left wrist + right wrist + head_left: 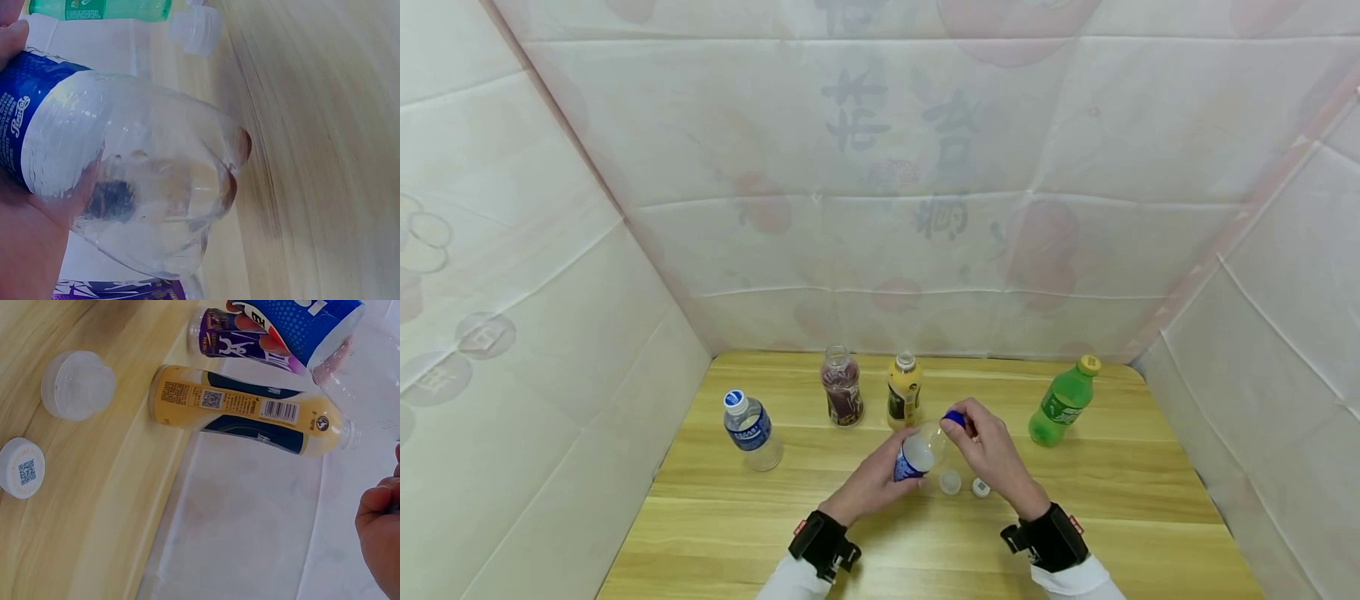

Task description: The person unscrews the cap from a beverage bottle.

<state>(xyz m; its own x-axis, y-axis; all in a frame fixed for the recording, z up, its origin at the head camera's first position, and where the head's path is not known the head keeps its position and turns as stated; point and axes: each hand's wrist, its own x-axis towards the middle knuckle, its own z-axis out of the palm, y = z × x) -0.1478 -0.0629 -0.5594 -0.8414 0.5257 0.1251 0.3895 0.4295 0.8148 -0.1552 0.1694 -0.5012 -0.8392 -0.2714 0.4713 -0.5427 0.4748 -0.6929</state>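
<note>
Your left fingers (898, 440) grip the smooth, clear bottle (150, 144), tipped in front of the yellow bottle (904, 392). Brown shows at its bumpy bottom (230, 192). Your right fingers (974, 411) pinch the round blue cap (954, 419) by its neck. On the tabletop (700, 533), a purple bottle (842, 390) stands left of the yellow bottle; a green bottle (1062, 404) stands well to its right.

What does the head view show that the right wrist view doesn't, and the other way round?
Only the head view shows the green bottle, the white-capped bottle, the wrist straps and, clearly, the blue cap.

Only the right wrist view shows the barcode on the yellow bottle.

Both show that bottle itself, the purple bottle, translucent cap, white cap, right hand, and left hand gripping the Pepsi bottle.
</note>
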